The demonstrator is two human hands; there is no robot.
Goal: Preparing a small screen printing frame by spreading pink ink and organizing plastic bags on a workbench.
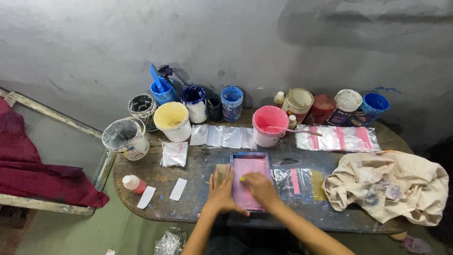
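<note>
Pretty dim, light from above; glare on the plastic bags, dark corners, edges bend, hands slightly blurred.

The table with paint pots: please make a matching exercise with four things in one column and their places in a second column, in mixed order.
Things
1. pink paint pot
2. crumpled cloth
3. small red bottle
4. pink screen frame

Places
A. lying near the left edge of the table
B. under both hands: left hand, right hand
C. at the right end of the table
D. behind the frame, with a stick in it

Pairs: 1-D, 2-C, 3-A, 4-B
</note>
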